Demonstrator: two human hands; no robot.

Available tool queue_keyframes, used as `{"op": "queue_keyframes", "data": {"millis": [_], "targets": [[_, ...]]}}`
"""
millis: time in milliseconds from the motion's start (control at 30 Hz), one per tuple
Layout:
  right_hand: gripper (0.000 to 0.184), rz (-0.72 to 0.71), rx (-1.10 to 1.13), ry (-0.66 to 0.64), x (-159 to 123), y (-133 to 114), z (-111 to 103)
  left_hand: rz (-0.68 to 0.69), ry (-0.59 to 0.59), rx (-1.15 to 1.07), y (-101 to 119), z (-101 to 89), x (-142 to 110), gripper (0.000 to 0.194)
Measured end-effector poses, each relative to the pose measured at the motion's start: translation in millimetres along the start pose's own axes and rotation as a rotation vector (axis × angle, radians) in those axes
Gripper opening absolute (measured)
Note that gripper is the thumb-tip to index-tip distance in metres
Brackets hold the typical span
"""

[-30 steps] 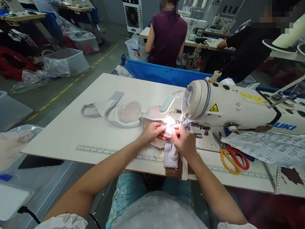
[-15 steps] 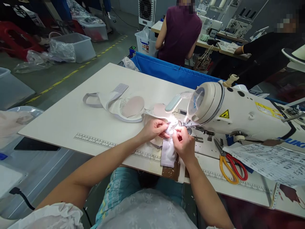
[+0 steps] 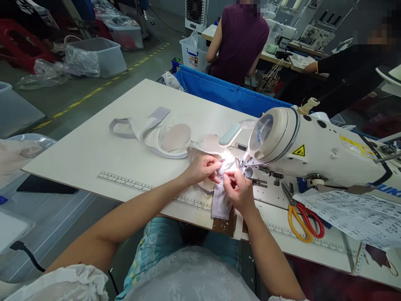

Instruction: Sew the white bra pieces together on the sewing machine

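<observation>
The white bra (image 3: 176,139) lies on the counter (image 3: 84,146), its long axis running leftward from the grip, with one end folding down toward the lap. Left hand (image 3: 202,169) and right hand (image 3: 242,193) each have a narrow, pinched grip on its fabric; the right is nearer the needle area of the sewing machine (image 3: 316,140). Beyond the counter, a white tub (image 3: 194,62) holds a clear plastic bag (image 3: 194,39)

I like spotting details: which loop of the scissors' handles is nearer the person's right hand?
The yellow loop of the scissors. The red loop sits farther from the right hand, nearer the printed paper.
</observation>
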State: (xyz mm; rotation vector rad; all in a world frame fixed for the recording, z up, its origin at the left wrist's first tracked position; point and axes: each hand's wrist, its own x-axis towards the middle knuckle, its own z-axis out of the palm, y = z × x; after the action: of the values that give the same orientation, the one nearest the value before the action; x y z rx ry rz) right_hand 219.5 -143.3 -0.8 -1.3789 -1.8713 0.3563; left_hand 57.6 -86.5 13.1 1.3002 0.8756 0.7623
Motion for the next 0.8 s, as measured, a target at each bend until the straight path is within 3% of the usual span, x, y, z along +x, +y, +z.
{"op": "queue_keyframes", "data": {"millis": [533, 800], "targets": [[0.007, 0.019, -0.197, 0.128, 3.9, 4.3, -2.9, -0.079, -0.043, -0.103, -1.8, -1.6, 2.3, 0.027], [0.009, 0.029, -0.264, 0.111, 3.3, 5.3, -3.0, -0.133, -0.082, -0.153, -1.4, -2.9, 3.0, 0.026]]}}
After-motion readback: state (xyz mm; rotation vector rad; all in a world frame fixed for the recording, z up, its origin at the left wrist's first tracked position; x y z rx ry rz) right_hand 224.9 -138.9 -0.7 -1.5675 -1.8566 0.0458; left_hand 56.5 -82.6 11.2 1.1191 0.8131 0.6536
